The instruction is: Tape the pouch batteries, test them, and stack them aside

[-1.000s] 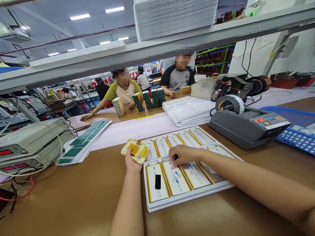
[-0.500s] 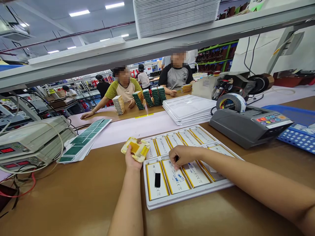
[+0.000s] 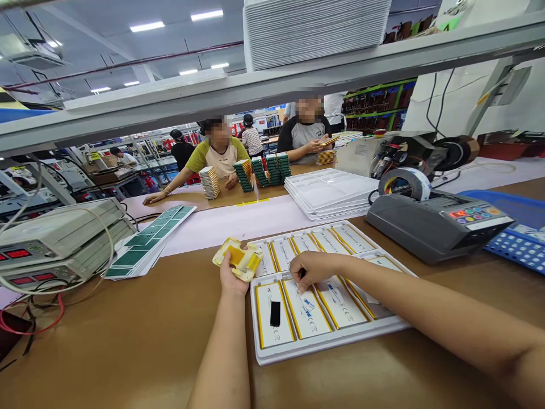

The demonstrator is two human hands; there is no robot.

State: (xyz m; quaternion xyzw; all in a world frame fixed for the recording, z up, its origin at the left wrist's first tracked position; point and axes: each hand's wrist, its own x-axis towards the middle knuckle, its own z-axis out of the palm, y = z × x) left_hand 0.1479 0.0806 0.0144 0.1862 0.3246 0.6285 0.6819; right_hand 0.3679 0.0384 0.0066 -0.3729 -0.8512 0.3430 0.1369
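My left hand [image 3: 233,279] grips a cream plastic fixture [image 3: 238,259] with amber tape across it, held above the table at the tray's left edge. My right hand [image 3: 310,271] is closed in a pinch over the upper end of a flat white battery [image 3: 307,318] with yellow edges. Something dark shows between its fingers, too hidden to name. Blue 3M print marks a strip on that battery. To its left lies another battery [image 3: 266,329] bearing a black rectangular patch [image 3: 275,313]. Both sit in compartments of a white plastic tray [image 3: 332,339] with several more batteries.
A grey tape dispenser [image 3: 426,221] stands right, beside a blue basket [image 3: 511,250]. Stacked white trays [image 3: 327,190] lie behind. Green-and-white sheets [image 3: 149,244] and instruments with red displays [image 3: 55,244] occupy the left. Two people sit opposite near battery stacks [image 3: 242,175]. A shelf beam [image 3: 272,82] crosses overhead.
The view has shifted slightly. My hands keep nearly the same pose over the tray. Across the table, the person in grey and black has raised their hands, holding a flat yellow-edged piece.
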